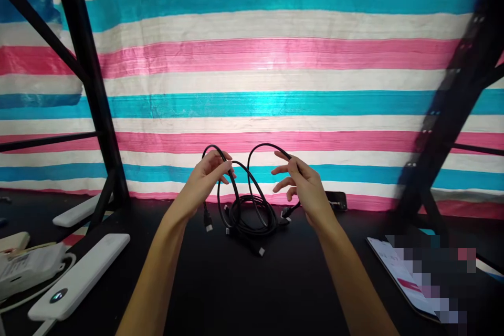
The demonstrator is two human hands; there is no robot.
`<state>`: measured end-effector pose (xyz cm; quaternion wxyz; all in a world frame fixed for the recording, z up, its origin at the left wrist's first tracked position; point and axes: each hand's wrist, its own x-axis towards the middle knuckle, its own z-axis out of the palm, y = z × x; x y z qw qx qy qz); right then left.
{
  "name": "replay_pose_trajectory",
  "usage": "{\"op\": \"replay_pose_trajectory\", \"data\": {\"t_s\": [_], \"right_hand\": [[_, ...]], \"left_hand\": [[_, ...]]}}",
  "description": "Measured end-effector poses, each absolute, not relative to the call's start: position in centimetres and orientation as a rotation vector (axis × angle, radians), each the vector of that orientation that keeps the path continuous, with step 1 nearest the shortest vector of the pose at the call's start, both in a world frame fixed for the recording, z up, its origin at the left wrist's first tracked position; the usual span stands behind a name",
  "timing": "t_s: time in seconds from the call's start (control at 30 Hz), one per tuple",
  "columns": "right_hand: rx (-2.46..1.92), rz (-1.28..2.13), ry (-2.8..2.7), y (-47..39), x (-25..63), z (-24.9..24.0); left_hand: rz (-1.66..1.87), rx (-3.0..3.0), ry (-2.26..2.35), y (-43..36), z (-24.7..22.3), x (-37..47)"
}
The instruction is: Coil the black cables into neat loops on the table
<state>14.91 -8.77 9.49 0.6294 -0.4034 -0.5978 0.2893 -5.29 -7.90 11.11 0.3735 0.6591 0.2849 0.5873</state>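
Both my hands hold a black cable above a dark table [236, 294]. My left hand [207, 178] pinches one loop of the black cable [252, 189], and a plug end hangs below it. My right hand [301, 181] pinches another loop of the same cable between thumb and forefinger, the other fingers spread. Under my hands, a coiled bundle of black cables [252, 218] lies on the table with several plug ends sticking out.
A white power bank [79, 278] with a lit button lies front left, another white bar [76, 211] behind it. A phone [401, 273] lies front right, a dark phone [336, 200] behind my right hand. Black frame posts [88, 79] stand either side before a striped tarp.
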Motion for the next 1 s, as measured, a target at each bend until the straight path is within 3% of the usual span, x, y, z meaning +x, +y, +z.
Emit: {"op": "replay_pose_trajectory", "data": {"t_s": [0.27, 0.6, 1.0], "right_hand": [[-0.96, 0.696, -1.393, -9.0, 15.1, 9.6], [-1.07, 0.681, -1.61, -8.6, 14.4, 8.7], [-1.07, 0.81, -1.608, -7.6, 14.9, 7.9]], "left_hand": [[1.389, 1.497, 0.518, -8.0, 11.1, -5.7], [1.157, 1.491, 0.577, -8.2, 10.8, -5.1], [1.189, 1.07, 0.378, -7.3, 10.9, -4.4]]}}
